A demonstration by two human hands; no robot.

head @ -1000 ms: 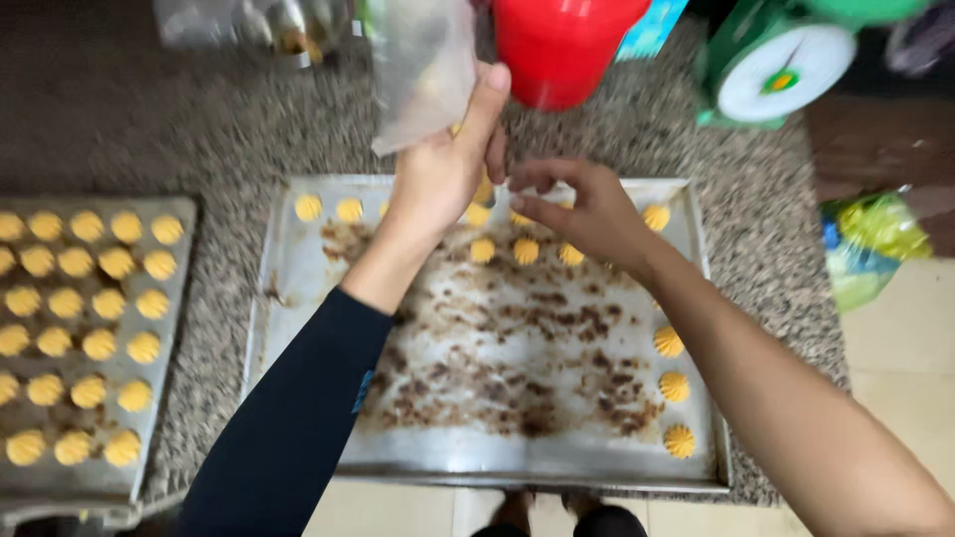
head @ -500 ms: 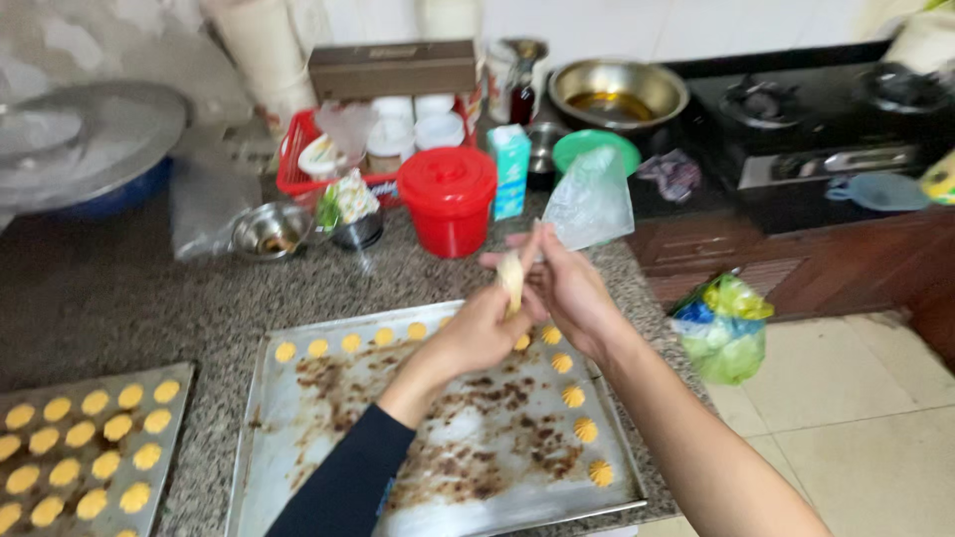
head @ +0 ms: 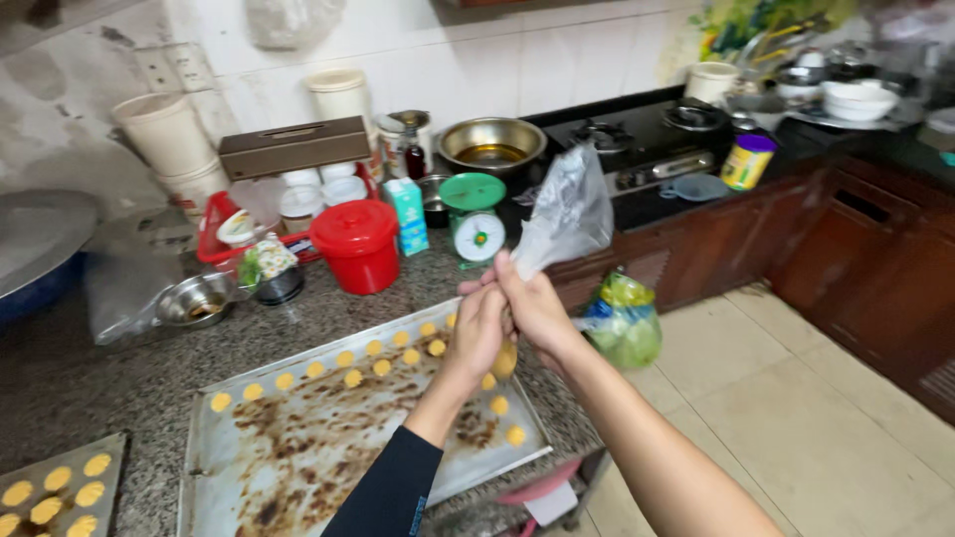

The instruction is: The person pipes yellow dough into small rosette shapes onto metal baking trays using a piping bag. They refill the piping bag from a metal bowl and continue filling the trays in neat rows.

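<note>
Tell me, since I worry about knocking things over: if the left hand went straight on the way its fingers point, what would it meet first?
The left hand reaches away from the person, gripping the clear plastic piping bag. Straight on, it would likely meet the green kitchen scale first, though depth is hard to judge.

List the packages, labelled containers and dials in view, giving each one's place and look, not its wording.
Carton: small upright teal box, right of the red lidded bucket.
Kitchen scale: green top, round white dial, right of the carton.
Can: yellow label, purple lid, on the dark counter beside the stove.
Piping bag: clear plastic, held in both hands, unlabelled.
</note>
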